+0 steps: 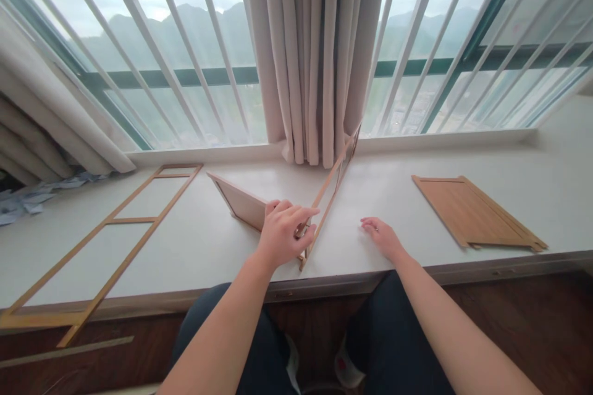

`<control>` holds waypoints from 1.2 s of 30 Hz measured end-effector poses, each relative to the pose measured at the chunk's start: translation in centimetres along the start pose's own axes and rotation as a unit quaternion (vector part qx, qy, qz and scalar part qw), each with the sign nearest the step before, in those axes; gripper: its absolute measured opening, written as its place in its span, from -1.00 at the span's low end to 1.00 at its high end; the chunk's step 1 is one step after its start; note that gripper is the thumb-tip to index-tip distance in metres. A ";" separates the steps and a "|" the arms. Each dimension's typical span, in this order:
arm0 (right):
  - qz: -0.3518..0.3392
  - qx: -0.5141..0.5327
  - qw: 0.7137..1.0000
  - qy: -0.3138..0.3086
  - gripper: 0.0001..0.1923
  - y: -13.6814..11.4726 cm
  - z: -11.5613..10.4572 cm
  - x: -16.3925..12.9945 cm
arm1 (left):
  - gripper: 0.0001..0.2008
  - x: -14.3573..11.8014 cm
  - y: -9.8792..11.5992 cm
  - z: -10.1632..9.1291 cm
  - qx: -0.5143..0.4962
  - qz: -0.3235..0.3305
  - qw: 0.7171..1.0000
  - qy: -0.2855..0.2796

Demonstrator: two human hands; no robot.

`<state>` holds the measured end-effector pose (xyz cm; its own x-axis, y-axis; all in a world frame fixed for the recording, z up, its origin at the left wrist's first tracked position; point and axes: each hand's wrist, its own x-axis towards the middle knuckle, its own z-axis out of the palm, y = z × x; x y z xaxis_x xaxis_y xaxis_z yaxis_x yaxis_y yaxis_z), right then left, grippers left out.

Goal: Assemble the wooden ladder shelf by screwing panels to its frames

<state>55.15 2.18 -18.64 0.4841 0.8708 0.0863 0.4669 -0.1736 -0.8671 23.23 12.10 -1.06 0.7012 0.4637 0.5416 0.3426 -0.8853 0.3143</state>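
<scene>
A: Hands?

B: Left hand (pixel 285 231) is closed on the near end of an upright wooden frame (pixel 330 197), beside a leaning panel (pixel 241 202). Right hand (pixel 382 236) lies open and flat on the table (pixel 370 191), holding nothing.

A: Step?

B: Judged: joining frame to panel. Next calls for steadying both parts and aligning the edges.

A: Surroundings?

B: Pale table under a railed window (pixel 185 74). Ladder-like frame (pixel 106 241) flat at left, brown board (pixel 477 213) right, curtain (pixel 315 55) far centre, dark wood floor (pixel 532 315) near.
</scene>
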 end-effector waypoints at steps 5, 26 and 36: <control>0.057 0.079 0.995 0.008 -0.69 0.4 0.2 -0.2 | -0.74 0.1 0.1 0.2 0.005 -0.004 1.000 0.003; -0.015 0.103 0.994 0.026 -0.59 -4.4 0.2 -2.5 | -0.71 0.0 0.1 0.1 -0.001 -0.007 1.000 -0.017; -0.258 0.082 0.952 0.146 -0.80 -14.0 0.8 -8.4 | -0.62 0.1 0.0 -0.2 -0.003 0.002 0.999 -0.034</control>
<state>43.95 -2.34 -7.62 0.4176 0.6523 0.6326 0.5883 0.3365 -0.7353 23.18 12.13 -0.88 0.7434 0.4565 0.4889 0.3366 -0.8869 0.3164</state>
